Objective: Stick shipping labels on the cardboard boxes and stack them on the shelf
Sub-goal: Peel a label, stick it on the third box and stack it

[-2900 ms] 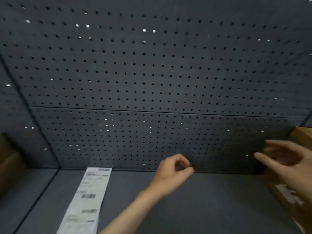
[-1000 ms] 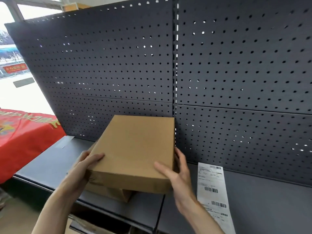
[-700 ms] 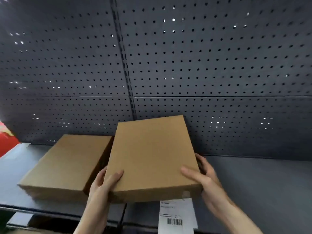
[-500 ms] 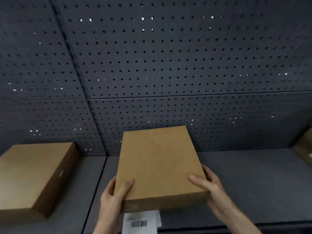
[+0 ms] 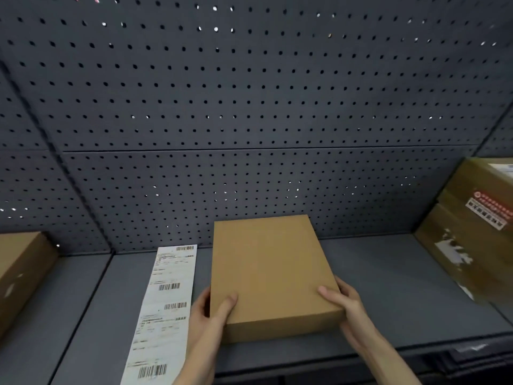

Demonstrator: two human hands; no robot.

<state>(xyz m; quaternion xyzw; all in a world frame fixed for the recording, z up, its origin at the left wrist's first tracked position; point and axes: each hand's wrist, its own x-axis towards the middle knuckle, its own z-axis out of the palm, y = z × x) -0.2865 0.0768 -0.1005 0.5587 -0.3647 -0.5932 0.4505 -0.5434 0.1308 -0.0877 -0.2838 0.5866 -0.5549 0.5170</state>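
A flat plain cardboard box [image 5: 270,270] lies on the dark grey shelf [image 5: 388,273], its top bare of any label. My left hand [image 5: 212,312] grips its near left corner, thumb on top. My right hand [image 5: 340,301] grips its near right corner. A long white strip of shipping labels [image 5: 166,304] with barcodes lies flat on the shelf just left of the box, running from the back panel to the front edge.
Another plain cardboard box [image 5: 19,270] sits at the far left of the shelf. A stack of taped boxes [image 5: 474,232] with a red-printed sticker stands at the far right. A perforated grey back panel [image 5: 249,107] rises behind the shelf.
I carried the box rightward from the left stack, over the label strip. It now rests on the shelf to the right of the strip, and the strip is fully uncovered.
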